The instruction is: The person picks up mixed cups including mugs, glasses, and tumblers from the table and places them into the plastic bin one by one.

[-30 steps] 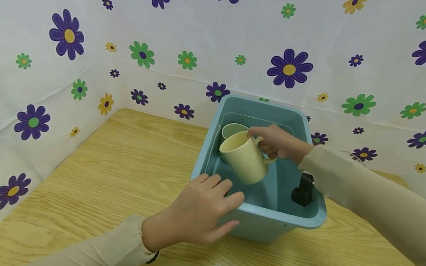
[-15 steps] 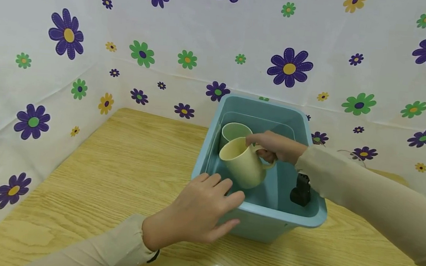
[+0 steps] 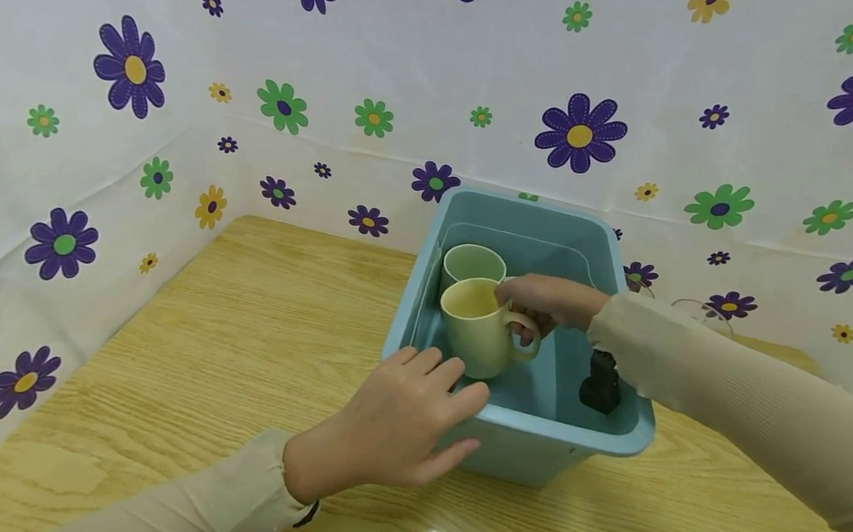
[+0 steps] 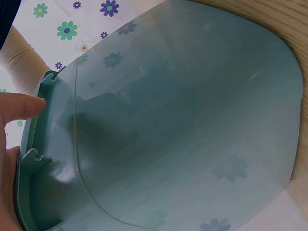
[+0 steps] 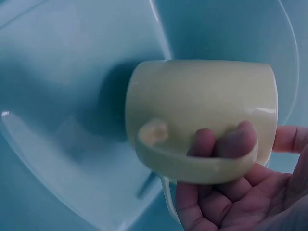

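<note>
A pale yellow mug [image 3: 475, 332] stands nearly upright low inside the blue plastic bin [image 3: 527, 423]. My right hand [image 3: 547, 299] holds it, two fingertips poking through the mug's handle [image 5: 197, 168] and another digit at its rim. Just behind it, against the bin's left wall, sits a pale green cup [image 3: 474, 261], partly covered by the yellow mug. At the bin's near left corner, my left hand [image 3: 395, 418] grips the rim, fingers bent over it and thumb on the outside. The left wrist view looks along the bin's outer wall [image 4: 183, 106].
The bin rests on a wood-grain table [image 3: 303, 306], close to a white flower-printed cloth [image 3: 384, 45] hanging at the back and left. A black device [image 3: 601, 384] is strapped to the right wrist, over the bin's right side. A thin looped wire [image 3: 709, 309] shows behind the right sleeve.
The yellow mug, tilted earlier, has come down and turned more upright in the bin, its handle swinging toward the right. My right hand has lowered with it; the left hand has stayed put.
</note>
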Demonstrator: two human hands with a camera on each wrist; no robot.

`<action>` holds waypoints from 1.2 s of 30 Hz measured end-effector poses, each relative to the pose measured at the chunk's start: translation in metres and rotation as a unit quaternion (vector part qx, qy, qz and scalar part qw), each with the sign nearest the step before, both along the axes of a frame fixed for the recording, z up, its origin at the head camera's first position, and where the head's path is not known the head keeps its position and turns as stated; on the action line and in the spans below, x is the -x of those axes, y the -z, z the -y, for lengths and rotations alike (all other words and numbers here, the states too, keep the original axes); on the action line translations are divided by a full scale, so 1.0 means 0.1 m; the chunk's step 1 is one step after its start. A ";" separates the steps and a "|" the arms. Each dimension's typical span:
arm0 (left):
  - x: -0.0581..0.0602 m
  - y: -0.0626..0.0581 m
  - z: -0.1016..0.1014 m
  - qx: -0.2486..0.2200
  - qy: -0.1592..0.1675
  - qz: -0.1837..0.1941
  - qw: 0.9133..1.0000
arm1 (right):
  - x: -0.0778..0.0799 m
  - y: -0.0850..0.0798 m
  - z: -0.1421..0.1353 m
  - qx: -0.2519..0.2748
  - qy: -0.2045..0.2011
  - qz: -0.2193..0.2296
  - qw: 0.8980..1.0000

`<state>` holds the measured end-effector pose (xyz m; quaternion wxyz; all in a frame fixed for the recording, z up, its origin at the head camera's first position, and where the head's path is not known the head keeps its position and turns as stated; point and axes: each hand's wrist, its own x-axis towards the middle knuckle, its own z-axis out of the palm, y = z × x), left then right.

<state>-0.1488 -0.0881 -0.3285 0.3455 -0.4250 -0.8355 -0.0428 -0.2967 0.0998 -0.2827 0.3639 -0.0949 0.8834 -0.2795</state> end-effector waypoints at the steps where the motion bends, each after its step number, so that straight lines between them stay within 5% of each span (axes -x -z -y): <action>1: 0.00 0.00 0.00 0.000 0.000 0.001 1.000 | 0.00 0.00 0.00 -0.002 -0.003 0.002 1.000; 20: 0.01 0.00 -0.01 -0.004 0.002 0.001 1.000 | -0.02 0.05 0.03 -0.082 0.025 0.035 0.996; 36: 0.01 0.01 -0.01 -0.001 -0.002 0.001 1.000 | 0.04 0.08 0.05 -0.066 -0.011 0.045 0.997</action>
